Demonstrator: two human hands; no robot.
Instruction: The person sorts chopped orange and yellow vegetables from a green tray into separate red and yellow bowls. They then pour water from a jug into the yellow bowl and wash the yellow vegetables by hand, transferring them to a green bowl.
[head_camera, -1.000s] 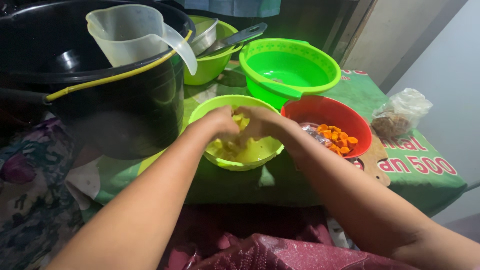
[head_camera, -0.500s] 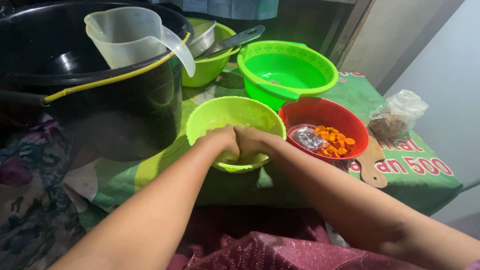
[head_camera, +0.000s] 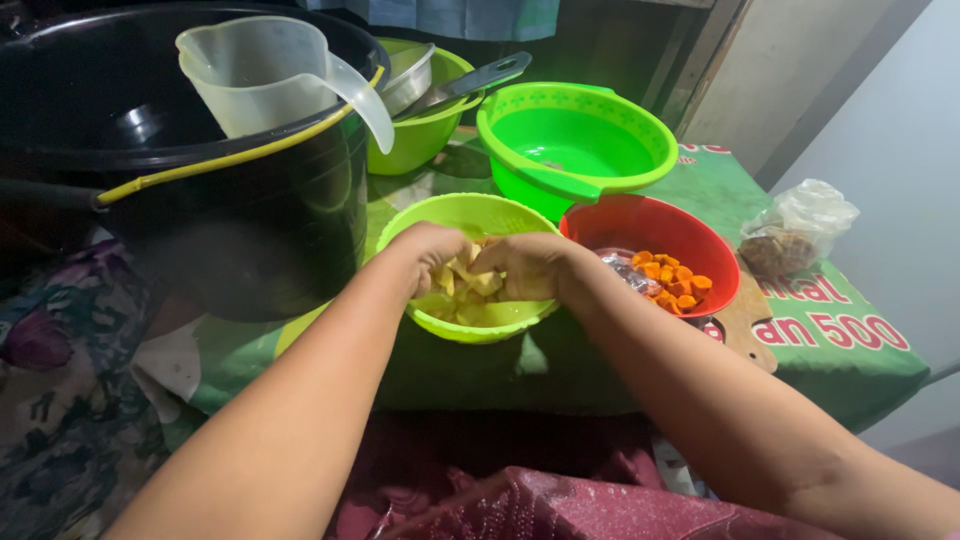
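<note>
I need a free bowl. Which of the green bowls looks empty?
The bright green bowl with handles, behind the red bowl. The lime bowl under both hands holds pale chunks; the back lime bowl holds a metal bowl.

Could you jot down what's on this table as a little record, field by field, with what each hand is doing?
left hand: in the lime bowl, gathering pale yellow chunks
right hand: in the same bowl, touching the chunks
red bowl: right of the lime bowl, holds orange pieces and a clear wrapper
green basin: behind both bowls, looks empty
black bucket: far left, clear jug resting on its rim
back bowl: lime, metal bowl and a utensil inside
plastic bag: right edge, brownish contents
cloth: green, covers the table
</note>
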